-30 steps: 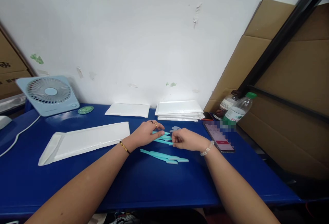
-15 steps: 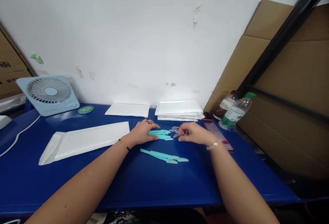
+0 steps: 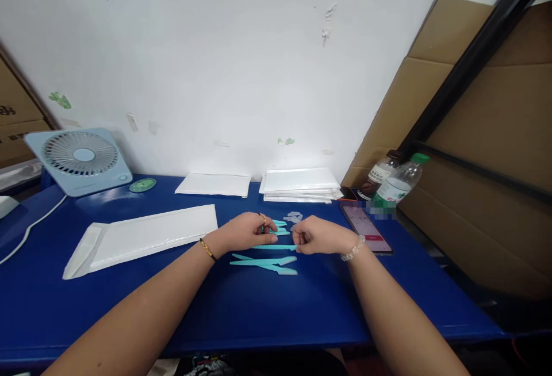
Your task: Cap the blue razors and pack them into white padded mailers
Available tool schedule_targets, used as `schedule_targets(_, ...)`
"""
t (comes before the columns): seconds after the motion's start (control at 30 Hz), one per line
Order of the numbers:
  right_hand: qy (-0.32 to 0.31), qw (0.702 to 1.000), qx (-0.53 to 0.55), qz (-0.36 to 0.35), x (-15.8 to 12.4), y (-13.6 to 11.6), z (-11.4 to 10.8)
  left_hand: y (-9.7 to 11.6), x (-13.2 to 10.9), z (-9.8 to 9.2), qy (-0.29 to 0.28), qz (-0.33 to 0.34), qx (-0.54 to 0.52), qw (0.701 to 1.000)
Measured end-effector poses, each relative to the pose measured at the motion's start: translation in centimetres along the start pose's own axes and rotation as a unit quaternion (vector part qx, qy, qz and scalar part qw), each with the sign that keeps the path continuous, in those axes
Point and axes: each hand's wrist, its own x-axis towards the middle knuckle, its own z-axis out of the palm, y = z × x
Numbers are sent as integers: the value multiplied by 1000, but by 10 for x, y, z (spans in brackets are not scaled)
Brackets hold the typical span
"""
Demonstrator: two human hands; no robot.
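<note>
Head view: a slim teal tool [image 3: 276, 247] lies at the middle of the blue desk [image 3: 259, 313], its long axis running side to side, almost parallel to the desk's near edge, with its right end at the fingertips of the right hand [image 3: 308, 235]. That hand is curled, thumb and fingers pinching this end. Just beyond the tool's left part, the left hand [image 3: 252, 231] is bent with its thumb pointing right; whether it grips anything cannot be told. Past its fingers shows a small group of teal tools [image 3: 281, 232], tips pointing right, their other ends hidden. Nearer the person, a crossed pair [image 3: 261, 263] of the same kind rests flat, handles to the left, pale-edged heads to the right. Small clear pieces [image 3: 294, 218] sit in a loose heap beyond the right hand. A white padded envelope [image 3: 146, 238] slants on the left, while a flat white envelope [image 3: 213, 184] and a stack of envelopes [image 3: 299, 186] lie by the scuffed white wall [image 3: 215, 65]. A light-blue fan [image 3: 81, 160] and a green disc [image 3: 142, 185] occupy the far left; a phone [image 3: 366, 229], two bottles [image 3: 390, 183] and tall cardboard [image 3: 487, 134] stand or lie to the right.
</note>
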Motion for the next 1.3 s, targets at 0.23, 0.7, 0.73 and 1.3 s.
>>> schedule_targets(0.23, 115, 992, 32, 33, 6, 25, -2, -7, 3, -3, 47, -19, 82, 995)
schedule_targets(0.7, 12, 996, -24, -90, 9, -12, 14, -27, 3, 3, 82, -27, 60, 994)
schedule_targets(0.73, 8, 996, -30, -88, 10, -13, 15, -23, 2, 2, 89, -25, 54, 994)
schedule_targets(1.3, 127, 992, 9, -14, 12, 6, 6, -1, 1, -4, 42, -23, 106, 993)
